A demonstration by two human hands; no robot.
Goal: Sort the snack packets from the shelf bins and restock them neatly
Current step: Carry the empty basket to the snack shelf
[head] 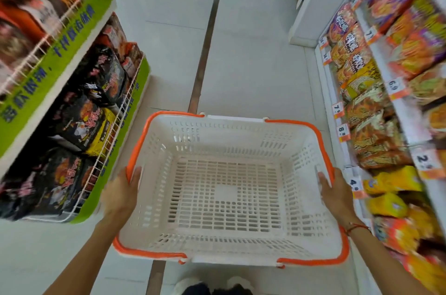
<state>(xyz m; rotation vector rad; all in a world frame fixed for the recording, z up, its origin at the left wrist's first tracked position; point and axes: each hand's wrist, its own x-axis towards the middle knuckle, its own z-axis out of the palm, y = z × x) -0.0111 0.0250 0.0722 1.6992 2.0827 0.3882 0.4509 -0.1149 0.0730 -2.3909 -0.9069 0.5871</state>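
Right-shelf packets (410, 36) blurred — labels unreadable — shoes (212, 286) cut off below.

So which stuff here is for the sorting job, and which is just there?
For the job:
- white basket, nothing in it
- left hand and right hand, each gripping a side of the basket
- black packets in the wire shelf bins on the left
- orange packets and yellow packets on the right shelves

Just there:
- price tags
- green shelf sign
- floor

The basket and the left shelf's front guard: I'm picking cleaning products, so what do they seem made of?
Basket: apparently moulded white plastic, matte, with slotted walls and floor; its orange handles look like plastic too. Shelf guard: thin white rods, probably coated wire, though blur leaves that open.
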